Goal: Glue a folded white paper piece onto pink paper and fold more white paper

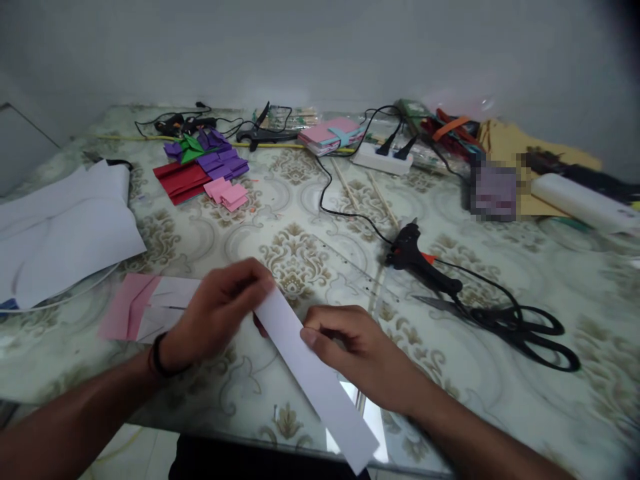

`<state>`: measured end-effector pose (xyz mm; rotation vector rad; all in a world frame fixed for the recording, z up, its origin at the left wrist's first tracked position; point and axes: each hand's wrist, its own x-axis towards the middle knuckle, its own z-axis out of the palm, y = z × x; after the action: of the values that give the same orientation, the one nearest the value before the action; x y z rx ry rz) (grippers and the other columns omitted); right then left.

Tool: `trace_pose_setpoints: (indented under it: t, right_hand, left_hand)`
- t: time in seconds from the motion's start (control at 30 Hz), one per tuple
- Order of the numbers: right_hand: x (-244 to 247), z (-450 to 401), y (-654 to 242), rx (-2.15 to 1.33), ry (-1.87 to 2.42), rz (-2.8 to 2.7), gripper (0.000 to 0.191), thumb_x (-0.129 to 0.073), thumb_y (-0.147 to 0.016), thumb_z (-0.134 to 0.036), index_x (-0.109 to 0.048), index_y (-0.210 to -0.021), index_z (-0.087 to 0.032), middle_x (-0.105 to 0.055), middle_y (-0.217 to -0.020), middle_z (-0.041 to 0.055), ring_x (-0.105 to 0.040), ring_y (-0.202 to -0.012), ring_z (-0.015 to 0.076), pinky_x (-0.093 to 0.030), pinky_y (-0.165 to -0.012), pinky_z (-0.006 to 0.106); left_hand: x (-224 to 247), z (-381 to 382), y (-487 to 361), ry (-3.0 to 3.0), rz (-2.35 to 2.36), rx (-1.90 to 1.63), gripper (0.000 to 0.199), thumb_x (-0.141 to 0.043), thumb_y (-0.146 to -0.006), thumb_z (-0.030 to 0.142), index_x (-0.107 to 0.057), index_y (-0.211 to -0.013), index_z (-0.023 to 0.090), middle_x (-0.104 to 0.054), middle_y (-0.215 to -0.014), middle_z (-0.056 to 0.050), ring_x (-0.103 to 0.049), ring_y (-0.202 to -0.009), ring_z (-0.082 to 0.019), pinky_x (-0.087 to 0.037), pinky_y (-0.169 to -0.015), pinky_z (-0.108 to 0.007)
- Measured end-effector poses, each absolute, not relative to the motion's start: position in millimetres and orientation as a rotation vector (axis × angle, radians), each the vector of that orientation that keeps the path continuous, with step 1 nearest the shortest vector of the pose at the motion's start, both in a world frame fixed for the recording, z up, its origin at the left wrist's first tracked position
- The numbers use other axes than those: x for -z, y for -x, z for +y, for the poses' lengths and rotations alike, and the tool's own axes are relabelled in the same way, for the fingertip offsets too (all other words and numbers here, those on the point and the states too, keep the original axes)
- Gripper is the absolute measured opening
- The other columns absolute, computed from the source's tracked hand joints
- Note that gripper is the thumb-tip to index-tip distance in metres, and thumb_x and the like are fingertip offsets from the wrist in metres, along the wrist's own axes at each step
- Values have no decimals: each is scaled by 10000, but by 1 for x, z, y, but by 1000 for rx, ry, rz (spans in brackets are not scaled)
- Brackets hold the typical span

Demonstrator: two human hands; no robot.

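A long white paper strip (313,373) slants from the middle of the table down to its front edge. My left hand (230,303) pinches the strip's upper end, thumb on top, and is slightly blurred. Partway down the strip's right side, my right hand (350,343) grips the edge between thumb and curled fingers. Pink paper (133,303) and white folded paper (170,303) lie beside my left wrist. To the right of my right hand are a black glue gun (425,263) and black-handled scissors (520,333).
White sheets (65,233) cover the left side. Folded red paper (183,179), purple paper (223,163) and pink pieces (227,193) lie behind my left hand. A power strip (383,159), cables, sticks and a clear ruler (357,270) are farther back.
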<state>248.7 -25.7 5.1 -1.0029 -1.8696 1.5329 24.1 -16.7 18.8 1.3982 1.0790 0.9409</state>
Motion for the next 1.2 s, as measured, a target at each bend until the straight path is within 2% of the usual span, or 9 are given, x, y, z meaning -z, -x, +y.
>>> trace_pose_setpoints:
  t: [0.13,0.27,0.37,0.5,0.6,0.83,0.93,1.03,1.2]
  right_hand:
    - [-3,-19,-259,-1601,1005,-1836,343,-551,-995,-343,-574,-689,-190,-520,-620,-34,-422,-580,105,-317,-541,249]
    - [-4,-4,-280,-1667,1016,-1775,358,-550,-993,-398,-577,-696,-198,-619,-619,-3,-476,-552,124,-344,-540,271]
    - [-8,3,-289,-1351,1133,-1807,319,-535,-1004,-364,-572,-728,-209,-603,-660,-6,-512,-606,139,-385,-590,280]
    - [-10,-4,-276,-968,1098,-1879,166,-665,-936,-364,-608,-989,-217,-691,-1054,69,-638,-981,224,-478,-873,357]
    - [-7,-15,-260,-1052,1092,-2016,466,-800,-833,-367,-574,-1220,-237,-689,-1205,82,-652,-1077,253,-502,-907,376]
    - [1,-18,-256,-1227,1189,-1889,274,-659,-930,-280,-609,-1198,-257,-738,-1022,25,-679,-857,185,-513,-707,299]
    - [1,-18,-256,-1464,1159,-1693,281,-606,-984,-376,-581,-1229,-239,-723,-951,28,-670,-780,171,-525,-667,292]
    - [1,-20,-254,-1755,1045,-1509,281,-539,-1020,-456,-576,-1163,-217,-719,-930,34,-680,-731,164,-541,-648,294]
    - [6,-23,-247,-1777,1091,-1507,133,-621,-944,-317,-621,-1001,-197,-692,-737,-7,-662,-641,153,-545,-609,270]
  left_hand:
    - [-33,13,-1,-1231,1239,-1360,128,-684,-841,172,-666,-715,170,-580,-596,32,-567,-488,-92,-478,-438,-178]
    - [-40,31,15,-1067,1307,-1576,139,-693,-789,187,-665,-654,178,-543,-599,28,-545,-476,-94,-476,-382,-183]
    - [-36,31,15,-1013,1302,-1611,141,-709,-760,198,-641,-638,180,-537,-631,31,-551,-500,-94,-495,-374,-180]
    - [-28,21,-1,-1004,1248,-1384,160,-722,-788,260,-628,-695,170,-561,-607,36,-586,-475,-109,-534,-402,-208]
    - [-26,12,-12,-986,1230,-1241,201,-705,-836,307,-616,-728,163,-607,-584,34,-624,-449,-121,-550,-431,-217]
    - [-19,3,-16,-1213,1072,-988,382,-654,-932,549,-632,-927,168,-722,-690,-21,-730,-620,-182,-589,-581,-260]
    - [-12,0,-23,-1341,1030,-766,361,-711,-906,486,-667,-1059,162,-736,-838,-40,-722,-715,-173,-574,-605,-247]
    - [-9,-5,-30,-1331,1016,-669,279,-680,-924,404,-684,-1051,156,-725,-950,-54,-696,-751,-157,-575,-641,-256]
    - [-15,-15,-36,-1362,1012,-558,312,-611,-952,409,-676,-1129,161,-741,-922,-51,-698,-806,-180,-568,-719,-288]
